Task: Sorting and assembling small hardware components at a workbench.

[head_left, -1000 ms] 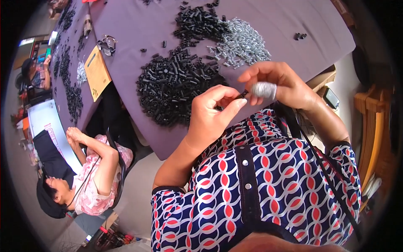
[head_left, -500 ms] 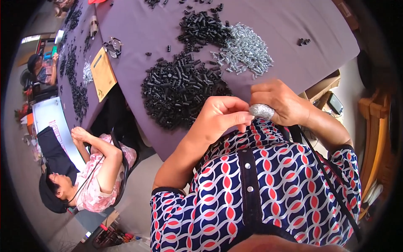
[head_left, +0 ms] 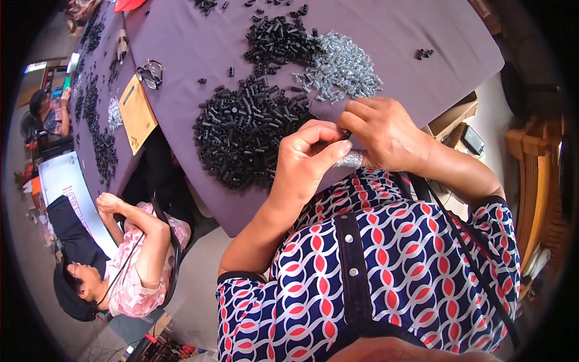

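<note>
My left hand (head_left: 307, 158) and my right hand (head_left: 386, 133) meet just past the near edge of the table, fingers closed together. A small black tube-like piece (head_left: 346, 134) shows between their fingertips, mostly hidden by the fingers. Silver, crinkled wrapping (head_left: 351, 159) covers what looks like my right thumb. Beside my left hand lies a large pile of short black tubes (head_left: 241, 133). Past my right hand is a heap of small silver springs (head_left: 347, 66), touching a second pile of black tubes (head_left: 274, 42).
Purple-grey cloth (head_left: 410, 90) covers the table. A few black pieces (head_left: 424, 54) lie apart at the right. Eyeglasses (head_left: 151, 73) and a yellow-brown envelope (head_left: 137, 111) are at the left. A seated person (head_left: 126, 259) works there; cardboard boxes (head_left: 452, 117) stand right of the table.
My hands have come closer together, and the right has turned so its fingertips meet the left's. A black piece now shows between them. The view has shifted slightly.
</note>
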A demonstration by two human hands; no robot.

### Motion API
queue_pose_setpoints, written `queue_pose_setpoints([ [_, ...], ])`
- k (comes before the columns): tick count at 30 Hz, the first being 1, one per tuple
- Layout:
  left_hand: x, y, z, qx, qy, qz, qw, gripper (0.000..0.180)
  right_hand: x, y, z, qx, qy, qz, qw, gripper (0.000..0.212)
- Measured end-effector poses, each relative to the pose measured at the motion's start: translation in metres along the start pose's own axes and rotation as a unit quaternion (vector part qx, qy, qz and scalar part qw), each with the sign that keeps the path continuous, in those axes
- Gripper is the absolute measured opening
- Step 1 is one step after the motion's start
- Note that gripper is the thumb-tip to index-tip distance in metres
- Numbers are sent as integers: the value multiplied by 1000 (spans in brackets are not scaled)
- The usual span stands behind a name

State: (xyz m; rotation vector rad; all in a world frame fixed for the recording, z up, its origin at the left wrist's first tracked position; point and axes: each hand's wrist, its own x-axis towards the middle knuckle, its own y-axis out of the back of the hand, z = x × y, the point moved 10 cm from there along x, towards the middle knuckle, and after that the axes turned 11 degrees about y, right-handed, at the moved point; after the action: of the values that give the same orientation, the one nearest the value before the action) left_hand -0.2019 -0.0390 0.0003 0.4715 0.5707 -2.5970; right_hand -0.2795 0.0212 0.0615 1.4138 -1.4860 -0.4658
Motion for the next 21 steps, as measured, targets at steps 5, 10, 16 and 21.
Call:
queue_pose_setpoints([
  [5, -6, 2, -4, -9, 24, 27, 999, 13, -1, -5, -1, -17, 16, -14, 1000, 39],
  [10, -6, -2, -24, -126, 126, -15, 984, 16, -5, 2, -2, 25, 56, 38, 997, 33],
  [16, -1, -10, -25, -143, 118, 1, 983, 14, -9, 2, 2, 38, 69, 54, 995, 31],
  [21, 3, -12, -33, -164, 135, 13, 977, 13, -13, -2, 2, 25, 85, 33, 995, 31],
])
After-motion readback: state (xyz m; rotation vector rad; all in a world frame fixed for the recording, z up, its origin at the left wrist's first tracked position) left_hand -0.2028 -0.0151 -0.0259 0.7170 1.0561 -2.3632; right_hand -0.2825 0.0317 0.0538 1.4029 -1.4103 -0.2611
